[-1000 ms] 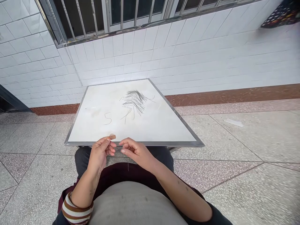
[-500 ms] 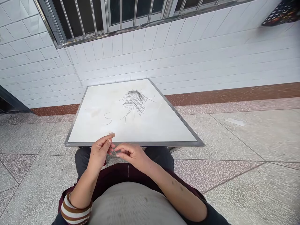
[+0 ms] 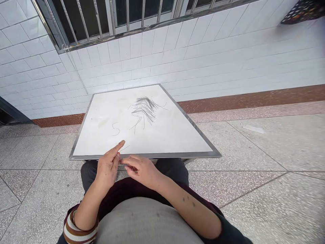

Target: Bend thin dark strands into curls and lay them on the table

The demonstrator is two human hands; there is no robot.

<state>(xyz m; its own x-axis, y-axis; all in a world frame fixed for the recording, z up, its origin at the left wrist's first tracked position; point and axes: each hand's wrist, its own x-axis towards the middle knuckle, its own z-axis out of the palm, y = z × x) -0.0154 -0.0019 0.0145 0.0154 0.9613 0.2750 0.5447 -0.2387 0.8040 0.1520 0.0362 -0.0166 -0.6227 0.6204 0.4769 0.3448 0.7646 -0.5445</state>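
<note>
My left hand is at the table's near edge, its index finger stretched forward and its other fingers pinched on a thin wire. One end of that wire sticks out over the white tabletop. Close against those fingertips, my right hand has its fingers curled inward. It seems to grip the same wire, though the contact point is hidden between the hands. On the table lies a loose pile of thin dark wires, several of them bent. Left of the pile rests a single S-shaped wire.
The white table has a grey metal rim and stands before a white tiled wall. Above is a barred window. A pale scrap lies on the speckled floor at right. Patterned cloth shows at top right.
The wire that hung below my right hand no longer shows there; a wire end now points forward past my left fingers. My right hand has moved slightly left, closer to my left hand.
</note>
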